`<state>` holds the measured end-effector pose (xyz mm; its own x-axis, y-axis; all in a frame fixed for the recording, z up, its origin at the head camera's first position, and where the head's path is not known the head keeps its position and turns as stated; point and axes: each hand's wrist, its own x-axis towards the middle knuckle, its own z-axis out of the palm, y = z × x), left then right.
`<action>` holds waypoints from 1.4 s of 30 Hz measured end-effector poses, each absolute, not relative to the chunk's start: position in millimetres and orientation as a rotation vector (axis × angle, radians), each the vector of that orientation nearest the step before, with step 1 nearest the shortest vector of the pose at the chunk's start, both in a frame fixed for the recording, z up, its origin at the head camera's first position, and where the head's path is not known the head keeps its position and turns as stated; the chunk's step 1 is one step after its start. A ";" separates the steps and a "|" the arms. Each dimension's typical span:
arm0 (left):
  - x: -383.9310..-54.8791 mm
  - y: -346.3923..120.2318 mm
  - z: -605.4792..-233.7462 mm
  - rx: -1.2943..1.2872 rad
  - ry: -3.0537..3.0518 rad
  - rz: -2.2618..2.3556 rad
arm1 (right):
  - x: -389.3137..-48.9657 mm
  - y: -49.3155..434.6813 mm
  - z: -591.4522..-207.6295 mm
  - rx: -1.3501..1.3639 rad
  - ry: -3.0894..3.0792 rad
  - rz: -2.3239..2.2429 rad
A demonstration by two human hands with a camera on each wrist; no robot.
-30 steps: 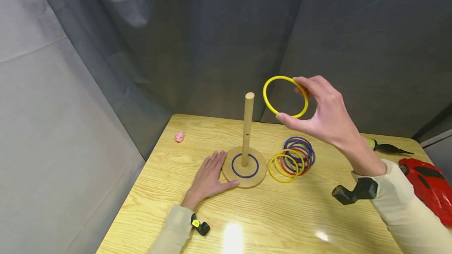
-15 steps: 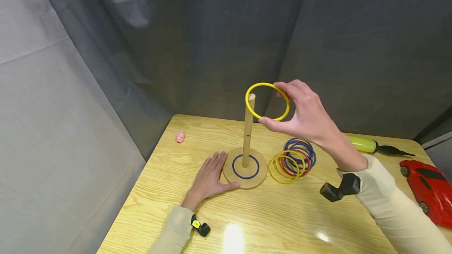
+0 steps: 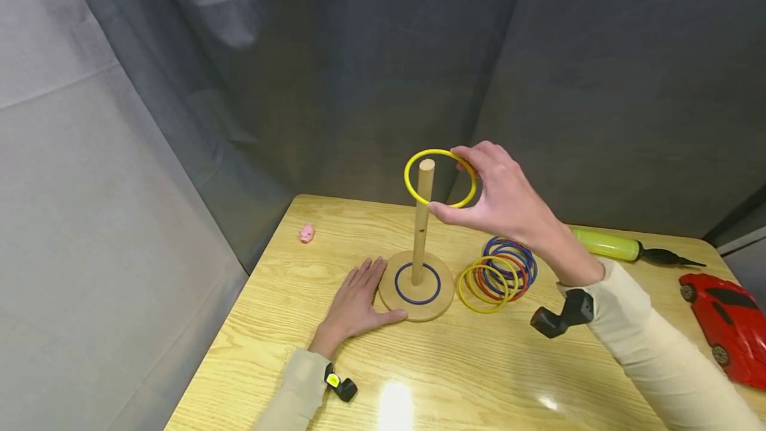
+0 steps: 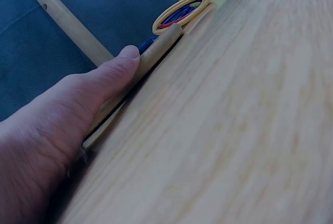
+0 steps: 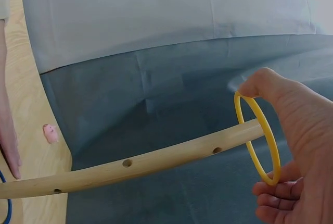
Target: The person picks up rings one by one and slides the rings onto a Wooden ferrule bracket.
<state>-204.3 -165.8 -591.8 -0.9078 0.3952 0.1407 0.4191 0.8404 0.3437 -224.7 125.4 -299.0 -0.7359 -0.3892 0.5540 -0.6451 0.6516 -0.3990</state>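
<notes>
My right hand [image 3: 499, 195] pinches a thin yellow ring [image 5: 268, 135] between thumb and fingers. In the right wrist view, the top of an upright wooden post [image 5: 171, 157] pokes into this ring. The post stands on a round wooden base [image 3: 447, 288], and a blue ring [image 3: 417, 302] lies flat around its foot. My left hand [image 3: 353, 304] rests at the base's left edge, fingers straight and thumb [image 4: 122, 67] stretched along the near rim. Right of the base lies a loose pile of yellow, red and blue rings [image 3: 461, 288].
A small pink pig toy [image 3: 307, 233] is at the back left of the wooden table [image 3: 479, 364]. Back right lie a lime-green hand pump [image 3: 607, 245] with a black nozzle and a red toy car [image 3: 733, 331]. Grey curtains [image 3: 371, 85] hang behind the table.
My right hand has carried the yellow ring left and slightly down, from beside the post to around its top. The left hand has stayed at the base.
</notes>
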 end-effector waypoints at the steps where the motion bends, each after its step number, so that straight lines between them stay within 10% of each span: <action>1: -204.1 -165.3 -591.5 -0.653 -2.952 -0.579 | -224.9 125.6 -300.9 0.810 -2.458 0.819; 42: -203.1 -167.0 -587.6 -0.633 -2.976 -0.550 | -220.5 125.8 -417.2 0.788 -2.646 0.796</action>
